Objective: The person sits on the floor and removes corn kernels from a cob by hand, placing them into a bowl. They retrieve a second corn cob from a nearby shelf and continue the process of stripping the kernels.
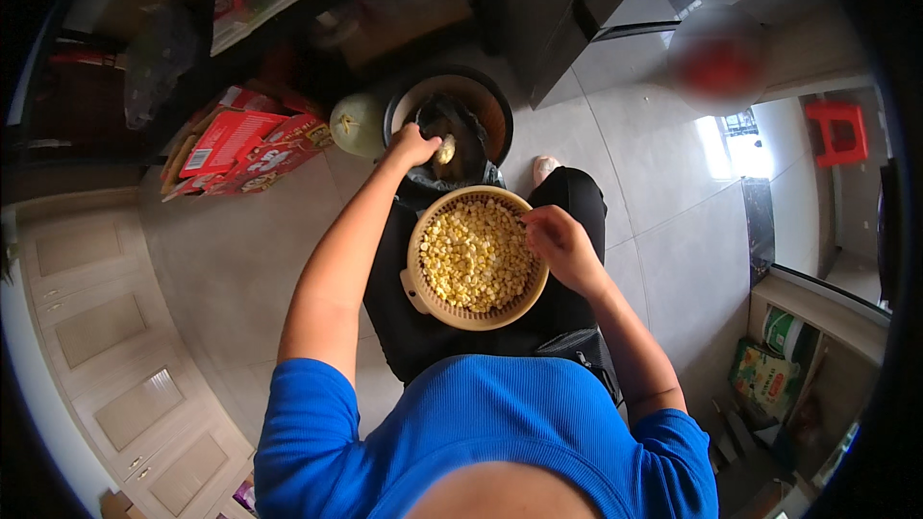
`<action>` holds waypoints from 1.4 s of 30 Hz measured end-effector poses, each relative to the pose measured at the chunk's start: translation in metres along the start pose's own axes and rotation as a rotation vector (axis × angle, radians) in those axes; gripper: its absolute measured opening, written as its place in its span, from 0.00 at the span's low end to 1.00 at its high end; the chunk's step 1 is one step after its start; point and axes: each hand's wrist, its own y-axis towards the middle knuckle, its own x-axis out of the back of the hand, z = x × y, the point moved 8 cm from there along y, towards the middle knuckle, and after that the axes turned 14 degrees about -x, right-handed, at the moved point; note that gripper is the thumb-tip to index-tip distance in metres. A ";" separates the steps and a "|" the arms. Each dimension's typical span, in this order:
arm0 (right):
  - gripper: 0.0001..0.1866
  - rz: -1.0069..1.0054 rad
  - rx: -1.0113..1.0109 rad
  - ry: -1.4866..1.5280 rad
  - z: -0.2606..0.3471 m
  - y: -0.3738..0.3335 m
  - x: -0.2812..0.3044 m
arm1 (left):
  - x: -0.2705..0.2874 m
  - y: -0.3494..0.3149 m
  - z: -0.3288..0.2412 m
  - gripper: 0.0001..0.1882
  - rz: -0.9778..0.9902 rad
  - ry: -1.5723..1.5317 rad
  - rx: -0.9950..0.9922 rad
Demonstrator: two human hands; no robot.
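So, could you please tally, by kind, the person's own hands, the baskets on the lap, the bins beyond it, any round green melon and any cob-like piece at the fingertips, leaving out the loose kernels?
Hands (left hand, right hand): 2
Tan basket: 1
Bin: 1
Green melon: 1
Cob-like piece: 1
Total: 6

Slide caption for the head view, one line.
Left hand holds a pale cob-like piece over a bin; right hand at the rim of a basket of yellow kernels.
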 end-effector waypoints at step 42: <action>0.11 0.259 0.301 -0.978 -0.088 0.044 -0.124 | 0.313 0.198 -0.105 0.34 -0.443 0.314 -0.085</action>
